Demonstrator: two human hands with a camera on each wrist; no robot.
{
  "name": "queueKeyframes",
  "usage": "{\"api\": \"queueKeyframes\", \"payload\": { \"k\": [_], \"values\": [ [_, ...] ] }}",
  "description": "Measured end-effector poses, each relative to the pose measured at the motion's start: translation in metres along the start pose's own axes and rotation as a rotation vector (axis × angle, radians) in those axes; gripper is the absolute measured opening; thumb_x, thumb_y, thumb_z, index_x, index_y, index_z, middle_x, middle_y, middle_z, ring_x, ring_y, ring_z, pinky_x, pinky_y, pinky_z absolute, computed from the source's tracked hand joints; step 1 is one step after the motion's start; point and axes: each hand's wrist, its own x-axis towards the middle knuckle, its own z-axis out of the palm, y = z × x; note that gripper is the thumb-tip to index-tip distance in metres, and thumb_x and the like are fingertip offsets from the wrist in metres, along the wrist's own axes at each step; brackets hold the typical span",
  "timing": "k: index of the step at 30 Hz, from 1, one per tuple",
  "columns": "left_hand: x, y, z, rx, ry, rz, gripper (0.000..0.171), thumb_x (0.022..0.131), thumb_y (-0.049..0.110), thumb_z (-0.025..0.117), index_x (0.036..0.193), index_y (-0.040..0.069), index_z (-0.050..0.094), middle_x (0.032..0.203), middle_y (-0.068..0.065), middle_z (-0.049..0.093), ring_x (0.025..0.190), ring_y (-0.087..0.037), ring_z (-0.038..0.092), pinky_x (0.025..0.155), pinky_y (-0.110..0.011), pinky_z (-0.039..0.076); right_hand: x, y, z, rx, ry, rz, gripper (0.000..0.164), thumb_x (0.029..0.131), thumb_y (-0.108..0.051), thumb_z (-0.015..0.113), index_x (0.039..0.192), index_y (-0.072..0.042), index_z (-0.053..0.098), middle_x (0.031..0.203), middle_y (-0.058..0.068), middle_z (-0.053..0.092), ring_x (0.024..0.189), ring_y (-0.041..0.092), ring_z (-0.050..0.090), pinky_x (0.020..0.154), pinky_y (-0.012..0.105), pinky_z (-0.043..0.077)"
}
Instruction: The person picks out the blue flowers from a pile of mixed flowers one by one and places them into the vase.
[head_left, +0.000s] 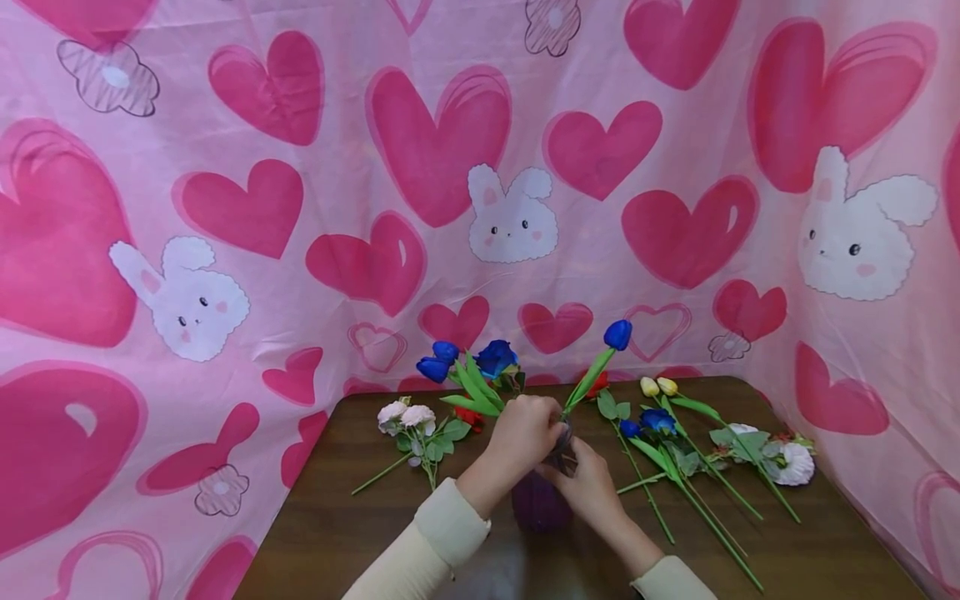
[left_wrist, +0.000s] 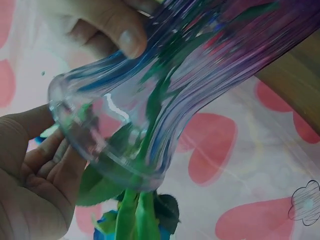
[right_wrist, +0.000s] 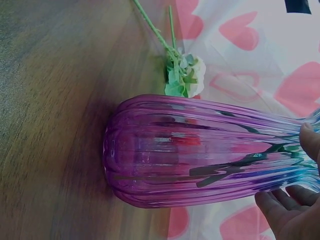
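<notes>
A ribbed glass vase (right_wrist: 150, 150), purple at its base and bluish near the neck, stands upright on the wooden table. My right hand (head_left: 588, 492) grips its neck, thumb on one side and fingers on the other, as the right wrist view shows. At the mouth, my left hand (head_left: 525, 429) curls its fingers by the rim (left_wrist: 107, 157), around the lower stem of a blue tulip (head_left: 618, 335) that leans right. Green stems (left_wrist: 155, 100) run down inside the glass. Blue tulips (head_left: 435, 365) and a blue rose (head_left: 497, 358) lean out leftward. The fingers partly hide the mouth.
Pale pink flowers (head_left: 416, 418) lie left of the vase on the dark table (head_left: 322, 533). To the right lie yellow tulips (head_left: 660, 386), a blue rose (head_left: 658, 421) and a white flower (head_left: 795, 463), their stems pointing toward the front. A pink heart-print cloth (head_left: 450, 275) hangs behind.
</notes>
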Motion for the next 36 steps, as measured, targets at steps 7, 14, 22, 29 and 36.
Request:
{"api": "queueKeyframes", "payload": {
  "k": [7, 14, 22, 29, 36],
  "values": [
    [-0.014, -0.007, -0.012, -0.150, 0.142, 0.111, 0.018, 0.085, 0.028, 0.077, 0.094, 0.012, 0.077, 0.082, 0.006, 0.070, 0.071, -0.003, 0.060, 0.065, -0.015, 0.049, -0.001, 0.001, -0.001, -0.002, -0.012, -0.010, 0.054, 0.084, -0.022, 0.078, 0.131, -0.007, 0.057, 0.122, 0.013, 0.063, 0.110, 0.032, 0.062, 0.086, 0.041, 0.053],
    [-0.037, -0.018, -0.019, -0.195, 0.245, 0.183, 0.025, 0.083, 0.033, 0.078, 0.097, 0.012, 0.076, 0.088, 0.002, 0.072, 0.078, -0.007, 0.066, 0.070, -0.018, 0.052, -0.001, 0.000, 0.001, -0.007, -0.002, 0.004, 0.051, 0.083, -0.019, 0.079, 0.128, -0.006, 0.059, 0.119, 0.014, 0.064, 0.108, 0.033, 0.063, 0.086, 0.041, 0.053],
    [-0.059, -0.041, -0.013, -0.126, 0.411, 0.229, 0.035, 0.073, 0.040, 0.085, 0.087, 0.010, 0.077, 0.080, 0.003, 0.072, 0.069, -0.007, 0.065, 0.061, -0.022, 0.052, 0.000, 0.001, 0.002, -0.039, 0.021, -0.015, 0.049, 0.081, -0.017, 0.081, 0.123, -0.003, 0.061, 0.118, 0.015, 0.064, 0.106, 0.032, 0.064, 0.084, 0.041, 0.054],
    [-0.074, -0.058, 0.000, -0.097, 0.373, 0.147, 0.041, 0.074, 0.048, 0.081, 0.087, 0.010, 0.077, 0.080, 0.003, 0.072, 0.066, -0.010, 0.065, 0.059, -0.025, 0.052, 0.001, 0.002, 0.002, -0.041, 0.023, -0.011, 0.050, 0.081, -0.016, 0.081, 0.124, -0.003, 0.061, 0.119, 0.016, 0.064, 0.106, 0.033, 0.064, 0.085, 0.040, 0.054],
    [-0.087, -0.070, 0.021, -0.128, 0.210, 0.015, 0.055, 0.076, 0.060, 0.074, 0.097, 0.010, 0.076, 0.089, -0.001, 0.073, 0.075, -0.012, 0.067, 0.063, -0.027, 0.054, 0.001, 0.002, 0.003, -0.037, 0.025, -0.009, 0.049, 0.081, -0.016, 0.081, 0.124, -0.005, 0.061, 0.119, 0.015, 0.064, 0.106, 0.034, 0.064, 0.085, 0.040, 0.054]
  ]
}}
